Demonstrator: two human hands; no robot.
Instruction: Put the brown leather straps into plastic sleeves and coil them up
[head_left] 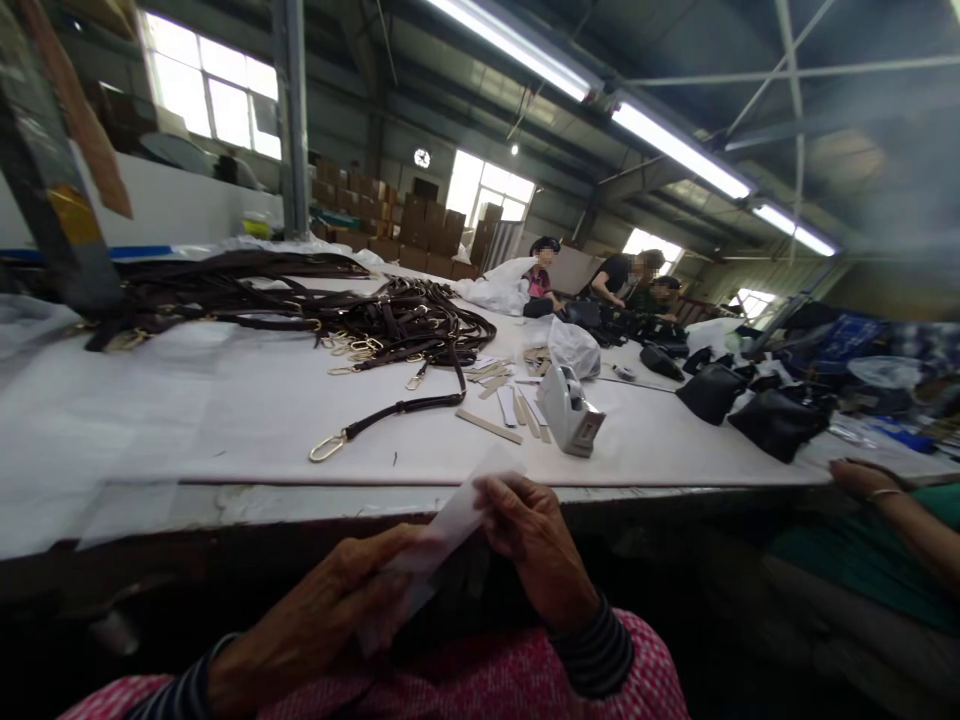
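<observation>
Between my hands, in front of the table edge, is a thin, whitish translucent sheet [459, 505], perhaps tissue paper or plastic; its kind is not clear. My right hand [529, 535] pinches its upper right part between thumb and fingers. My left hand [349, 590] grips the lower left part, and the sheet partly hides its fingers. Beyond them on the white table [262, 400] lies a dark strap [409, 404] with a gold clasp [328, 447] at its end. A grey tape dispenser [568, 410] stands to the right, beside several pale strips [489, 427].
A heap of dark straps [420, 315] with gold clasps covers the table's back left. Black bags [780, 420] stand at the right. A co-worker's arm [892, 495] reaches to the table edge there. Several people work farther back, near a crumpled clear plastic bag [574, 347].
</observation>
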